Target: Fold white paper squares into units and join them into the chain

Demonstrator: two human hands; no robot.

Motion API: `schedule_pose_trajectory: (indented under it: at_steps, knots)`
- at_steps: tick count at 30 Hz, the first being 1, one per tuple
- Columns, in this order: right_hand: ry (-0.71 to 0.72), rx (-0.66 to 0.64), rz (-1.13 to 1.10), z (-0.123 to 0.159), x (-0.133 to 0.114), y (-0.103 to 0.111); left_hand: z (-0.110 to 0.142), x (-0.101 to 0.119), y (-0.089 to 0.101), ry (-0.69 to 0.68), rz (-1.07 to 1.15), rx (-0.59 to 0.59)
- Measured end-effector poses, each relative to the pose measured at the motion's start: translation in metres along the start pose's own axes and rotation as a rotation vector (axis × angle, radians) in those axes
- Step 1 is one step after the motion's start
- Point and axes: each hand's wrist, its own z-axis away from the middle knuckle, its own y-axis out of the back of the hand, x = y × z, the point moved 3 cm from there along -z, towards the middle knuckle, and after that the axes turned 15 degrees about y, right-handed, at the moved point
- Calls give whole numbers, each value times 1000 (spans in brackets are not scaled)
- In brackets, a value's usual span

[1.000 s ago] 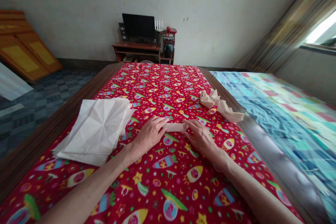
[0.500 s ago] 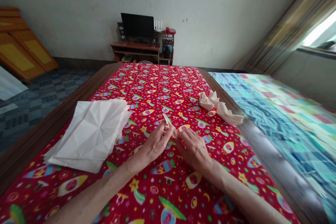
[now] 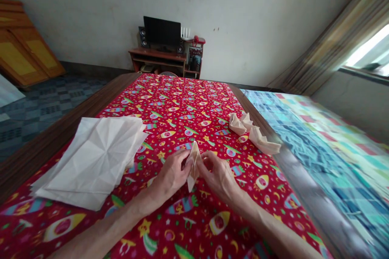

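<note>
A narrow folded piece of paper (image 3: 193, 162), pale cream and pointed at both ends, stands between my two hands over the middle of the table. My left hand (image 3: 175, 170) pinches its left side with thumb and fingers. On the other side, my right hand (image 3: 219, 173) has its thumb and fingers closed on the right edge. To the left lies a stack of creased white paper sheets (image 3: 91, 158), the top one marked with folds that meet at its centre. Several finished-looking folded paper shapes (image 3: 263, 141) rest near the table's right edge.
A red patterned cloth (image 3: 182, 230) covers the dark wooden table (image 3: 91, 105). Along the right side is a bed with a checked blue cover (image 3: 282, 117). Beyond the far end stands a desk (image 3: 158, 54) with a monitor (image 3: 162, 31). A wooden cabinet (image 3: 28, 48) is at far left.
The folded paper has been turned upright and now shows a wider face, with its lower point visible below the fingers. Both hands have shifted around it. The camera view has moved slightly.
</note>
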Motion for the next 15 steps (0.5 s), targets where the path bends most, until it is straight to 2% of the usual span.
schedule_pose_trajectory:
  at_steps: [4, 6, 11, 15]
  knots:
    - [-91, -37, -98, -9, 13, -6, -4, -7, 1, -42, 6, 47]
    - [-115, -31, -174, -10, 22, -9, -6, -10, 3, -15, -8, 33]
    - [-162, -39, -262, -8, 33, -14, -11, -9, 6, 101, 3, -137]
    - [-127, -72, -235, -8, 27, -11, -10, -8, 5, 206, 197, -261]
